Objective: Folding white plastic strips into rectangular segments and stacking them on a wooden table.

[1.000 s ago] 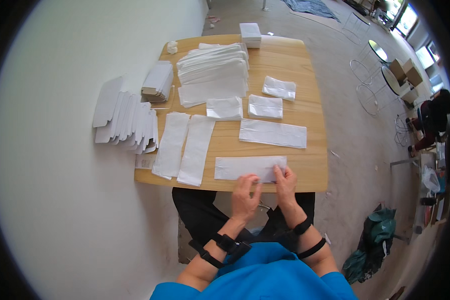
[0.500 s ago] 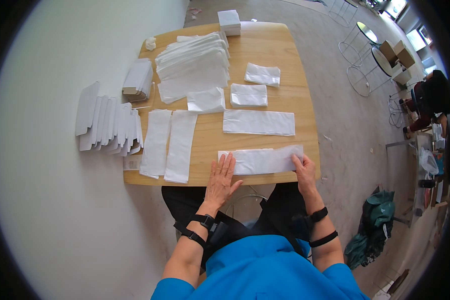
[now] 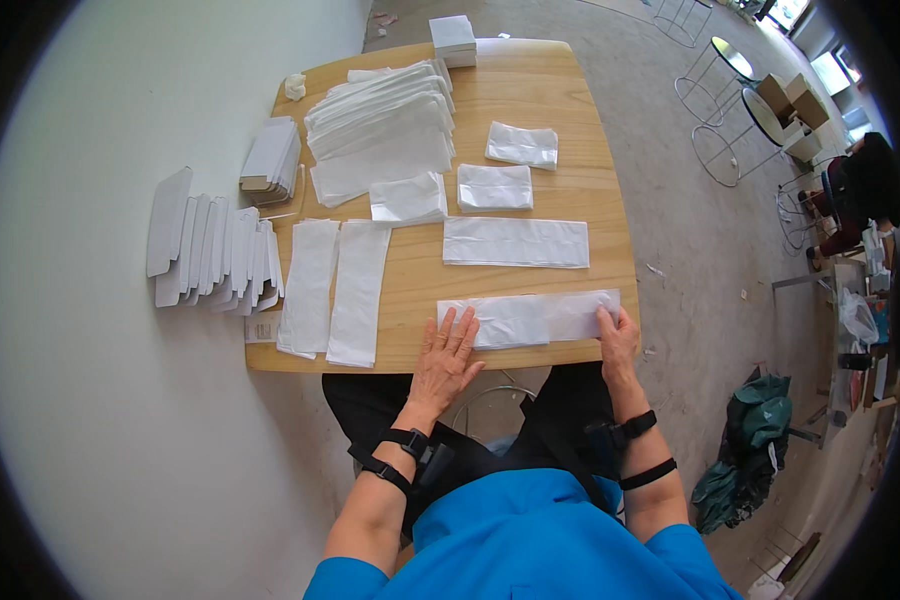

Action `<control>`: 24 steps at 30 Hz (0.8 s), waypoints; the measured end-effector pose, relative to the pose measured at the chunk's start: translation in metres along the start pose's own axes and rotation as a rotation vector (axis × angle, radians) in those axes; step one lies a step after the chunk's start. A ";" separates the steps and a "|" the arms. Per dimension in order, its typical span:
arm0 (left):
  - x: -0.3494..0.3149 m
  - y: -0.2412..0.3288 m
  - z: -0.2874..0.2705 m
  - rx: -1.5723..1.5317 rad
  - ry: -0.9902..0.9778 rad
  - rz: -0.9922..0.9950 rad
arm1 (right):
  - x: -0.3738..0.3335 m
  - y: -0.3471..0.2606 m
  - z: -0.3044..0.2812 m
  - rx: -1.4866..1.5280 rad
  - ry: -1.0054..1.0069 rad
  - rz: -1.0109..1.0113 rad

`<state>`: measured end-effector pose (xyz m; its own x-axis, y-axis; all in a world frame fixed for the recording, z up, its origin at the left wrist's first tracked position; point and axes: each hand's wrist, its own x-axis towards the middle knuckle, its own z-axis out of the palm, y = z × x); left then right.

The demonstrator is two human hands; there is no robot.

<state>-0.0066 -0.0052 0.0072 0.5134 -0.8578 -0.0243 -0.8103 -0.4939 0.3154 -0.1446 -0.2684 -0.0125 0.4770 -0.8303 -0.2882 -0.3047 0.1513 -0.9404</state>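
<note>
A long strip of thin white folded sheet (image 3: 510,322), paper or film, lies along the table's near edge. Its right part is thinner and slightly see-through. My left hand (image 3: 445,355) rests flat on the strip's left end, fingers spread. At the other end my right hand (image 3: 618,335) pinches the lower right corner between thumb and fingers. Just beyond lies another long white folded strip (image 3: 516,242). Two more strips, a left one (image 3: 308,285) and a right one (image 3: 358,290), lie lengthwise to the left of my left hand.
Farther back on the wooden table (image 3: 530,90) are short folded white pieces (image 3: 495,187), a fanned pile of white sheets (image 3: 380,130) and a stack of white boxes (image 3: 454,40). Flat white cartons (image 3: 215,245) stand by the wall. A person (image 3: 865,185) sits far right.
My right hand has moved a little to the right, drawing the strip's thin right part out flatter and longer. My left hand stays pressed on the left end.
</note>
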 end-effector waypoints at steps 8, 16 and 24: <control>0.002 0.000 0.001 -0.010 -0.010 0.022 | 0.004 0.006 -0.003 -0.064 0.040 -0.008; 0.008 -0.006 -0.001 -0.162 0.006 0.018 | 0.015 0.017 -0.006 -0.152 0.069 -0.008; 0.010 -0.009 -0.001 -0.031 0.005 0.062 | 0.019 0.018 -0.008 -0.276 0.076 -0.047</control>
<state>0.0062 -0.0092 0.0054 0.4642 -0.8857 0.0013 -0.8314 -0.4353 0.3455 -0.1475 -0.2852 -0.0334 0.4356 -0.8726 -0.2211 -0.5014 -0.0311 -0.8647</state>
